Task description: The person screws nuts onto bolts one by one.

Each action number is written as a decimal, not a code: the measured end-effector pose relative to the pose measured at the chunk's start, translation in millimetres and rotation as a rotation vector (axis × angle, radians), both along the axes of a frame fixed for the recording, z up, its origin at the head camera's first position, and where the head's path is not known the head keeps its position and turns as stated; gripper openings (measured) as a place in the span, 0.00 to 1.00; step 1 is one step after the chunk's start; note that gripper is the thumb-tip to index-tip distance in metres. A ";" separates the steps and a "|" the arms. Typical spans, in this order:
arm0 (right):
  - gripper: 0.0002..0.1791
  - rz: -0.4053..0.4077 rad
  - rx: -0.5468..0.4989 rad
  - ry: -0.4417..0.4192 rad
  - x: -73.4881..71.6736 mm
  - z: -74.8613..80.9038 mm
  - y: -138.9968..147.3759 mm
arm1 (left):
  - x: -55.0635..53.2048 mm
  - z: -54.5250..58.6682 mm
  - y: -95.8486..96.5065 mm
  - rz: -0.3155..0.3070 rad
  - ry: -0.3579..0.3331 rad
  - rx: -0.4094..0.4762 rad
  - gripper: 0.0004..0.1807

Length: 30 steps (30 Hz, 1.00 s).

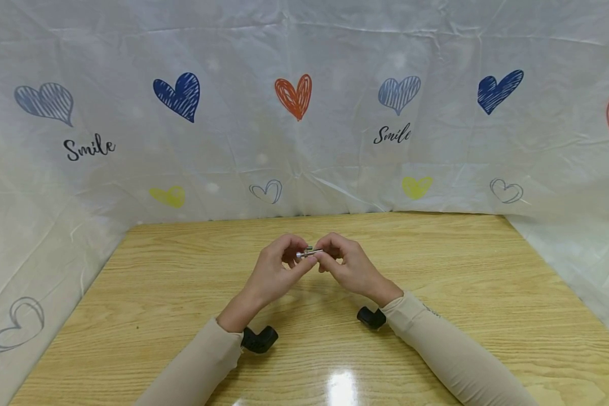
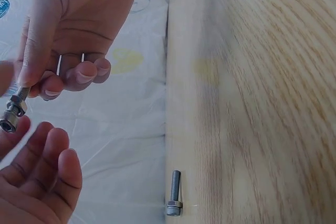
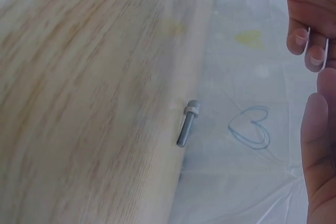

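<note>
A metal socket-head bolt (image 1: 304,254) with a nut on it is held between both hands above the table. My right hand (image 1: 354,266) pinches its threaded end between thumb and fingers. The left hand (image 1: 275,272) curls around the bolt's head side, its thumb reaching the right thumb; exact finger contact is partly hidden. The left wrist view shows the nut close to the head of the held bolt (image 2: 14,109). A second bolt (image 2: 174,193), also with a nut near its head, lies on the table near the far edge, and the right wrist view shows this bolt (image 3: 188,124) too.
The wooden table (image 1: 182,270) spreads around both hands. White cloth (image 1: 223,141) printed with hearts and words hangs behind and at the sides. Black devices (image 1: 260,339) are worn beneath both wrists.
</note>
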State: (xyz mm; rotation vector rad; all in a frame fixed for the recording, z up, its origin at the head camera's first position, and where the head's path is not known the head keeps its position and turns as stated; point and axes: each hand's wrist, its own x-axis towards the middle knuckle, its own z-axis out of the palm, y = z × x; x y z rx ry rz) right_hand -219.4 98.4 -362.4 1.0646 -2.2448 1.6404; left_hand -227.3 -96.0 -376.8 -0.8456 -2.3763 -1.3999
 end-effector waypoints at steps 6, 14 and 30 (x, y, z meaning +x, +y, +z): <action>0.02 -0.005 0.004 -0.007 0.5 0.3 -0.3 | -0.5 -0.2 0.3 -0.035 0.054 0.006 0.11; 0.02 -0.011 0.012 -0.010 0.4 0.7 0.0 | -0.6 -0.4 1.1 -0.014 0.072 -0.007 0.06; 0.03 -0.004 0.020 0.005 1.2 1.3 0.2 | 1.1 0.7 -1.2 0.044 -0.004 -0.053 0.09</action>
